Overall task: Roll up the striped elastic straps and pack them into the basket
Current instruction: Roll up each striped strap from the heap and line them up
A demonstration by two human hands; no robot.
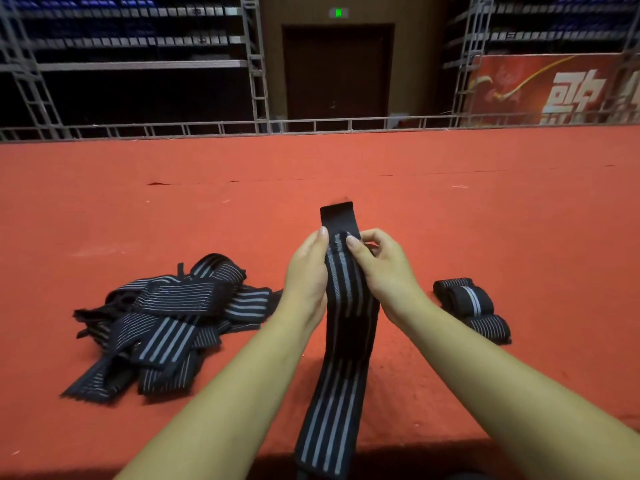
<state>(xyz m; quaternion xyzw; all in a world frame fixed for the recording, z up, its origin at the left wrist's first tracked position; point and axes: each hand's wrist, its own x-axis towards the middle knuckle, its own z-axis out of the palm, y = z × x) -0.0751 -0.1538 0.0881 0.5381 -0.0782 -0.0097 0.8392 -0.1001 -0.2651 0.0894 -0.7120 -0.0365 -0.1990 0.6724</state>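
Striped strap [348, 306] between left hand [308, 271], right hand [384, 268]

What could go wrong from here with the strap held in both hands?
1. The long black elastic strap with grey stripes hangs loose below the left hand and right hand; its tail could twist and skew the roll.
2. Both hands grip only near its top end, so the first turns could spring open.
3. No basket is in view; the rolled striped straps on the red carpet may loosen meanwhile.
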